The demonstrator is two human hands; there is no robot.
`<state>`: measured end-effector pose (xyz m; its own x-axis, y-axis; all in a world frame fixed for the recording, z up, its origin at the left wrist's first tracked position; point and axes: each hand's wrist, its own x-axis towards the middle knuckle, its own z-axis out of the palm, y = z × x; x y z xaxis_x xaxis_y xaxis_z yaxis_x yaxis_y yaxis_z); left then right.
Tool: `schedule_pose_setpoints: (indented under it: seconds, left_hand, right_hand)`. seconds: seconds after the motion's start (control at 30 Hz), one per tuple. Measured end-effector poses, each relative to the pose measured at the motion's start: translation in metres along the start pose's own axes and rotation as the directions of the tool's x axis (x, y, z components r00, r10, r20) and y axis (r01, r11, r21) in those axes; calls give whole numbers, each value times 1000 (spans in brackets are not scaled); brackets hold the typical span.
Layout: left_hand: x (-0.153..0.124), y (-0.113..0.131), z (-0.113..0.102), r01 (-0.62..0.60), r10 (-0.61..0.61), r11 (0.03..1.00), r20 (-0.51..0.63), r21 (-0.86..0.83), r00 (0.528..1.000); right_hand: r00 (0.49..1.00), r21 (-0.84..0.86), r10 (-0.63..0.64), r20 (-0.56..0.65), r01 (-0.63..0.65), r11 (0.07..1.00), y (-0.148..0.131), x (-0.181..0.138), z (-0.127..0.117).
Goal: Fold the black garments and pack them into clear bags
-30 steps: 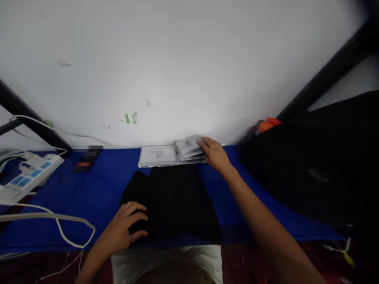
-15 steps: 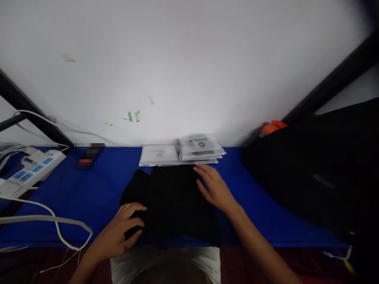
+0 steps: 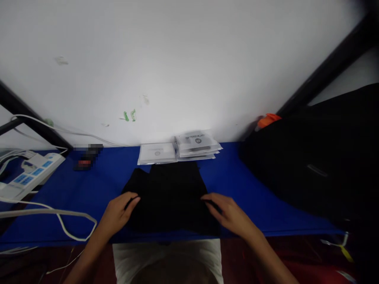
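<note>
A black garment [image 3: 170,197] lies spread flat in front of me, with a notch in its far left edge; its exact kind is hard to make out in the dark cloth. At its left side, my left hand [image 3: 120,209] pinches the fabric between thumb and fingers. My right hand [image 3: 226,211] grips the opposite side of the garment, fingertips closed on the edge. Just beyond the cloth lie a flat clear packet [image 3: 156,153] and a stack of plastic-bagged packets [image 3: 197,144] with dark printing on top.
The blue tabletop [image 3: 231,169] meets a white wall. To the left are a white power strip [image 3: 32,173], loose white cables [image 3: 74,215] and a blurred-out dark object [image 3: 89,156]. A large black heap [image 3: 296,169] covers the right side, an orange item [image 3: 269,120] behind it.
My right hand has come down from the garment's far edge to its right side and closed there. My left hand has moved slightly up and pinched the left side.
</note>
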<state>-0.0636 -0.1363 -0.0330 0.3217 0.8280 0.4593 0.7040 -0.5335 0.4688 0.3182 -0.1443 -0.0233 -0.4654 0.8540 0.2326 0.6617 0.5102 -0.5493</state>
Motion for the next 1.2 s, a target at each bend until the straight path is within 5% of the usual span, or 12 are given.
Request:
schedule_pose_setpoints:
  seconds: [0.13,0.27,0.4,0.53,0.67,0.83,0.93,1.03,1.2]
  left_hand:
    - [48,-10,15,44,-38,986,-45,162,998]
    - [98,-17,41,64,-107,956,139,286,984]
    - [123,-17,56,26,-88,955,200,297,976]
    - [113,-6,41,-2,-44,962,164,273,985]
    - [70,14,15,-97,73,990,215,105,974]
    - [25,18,6,-78,112,991,355,-110,928]
    - [29,-5,11,13,-4,998,140,-62,990]
    - [46,-36,17,187,-176,978,-110,93,978]
    - [59,-50,10,214,-209,973,-69,87,976]
  right_hand:
    - [992,-101,-16,-123,4,995,27,42,-3]
    - [993,-276,-102,-52,84,958,49,90,5]
    - [996,-341,-92,-5,85,936,56,119,10]
    - [992,-369,-114,-48,88,925,41,108,-1]
    - [964,-314,-227,-137,175,933,16,60,-10]
    - [974,-239,-227,-10,218,946,-2,9,3]
    - [979,-220,-204,-15,196,956,-5,4,12]
    - [972,-204,-220,-86,199,959,-6,13,16]
    - [959,-210,-249,-132,218,953,-9,30,21]
